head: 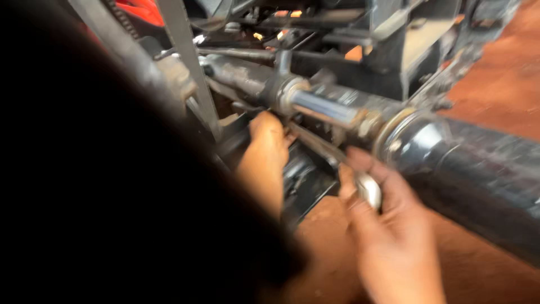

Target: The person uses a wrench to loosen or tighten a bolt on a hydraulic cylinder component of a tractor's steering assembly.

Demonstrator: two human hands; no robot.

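- Right hand (388, 225) grips the wrench (337, 160) by its lower end — just under the shaft (326, 107).
- Left hand (269, 141) is closed on the wrench's upper end, beneath the shaft.
- Blurred; red floor (495, 84) behind.

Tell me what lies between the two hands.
In the head view, a slim metal wrench spans from the left hand to the right hand, below the shiny shaft.
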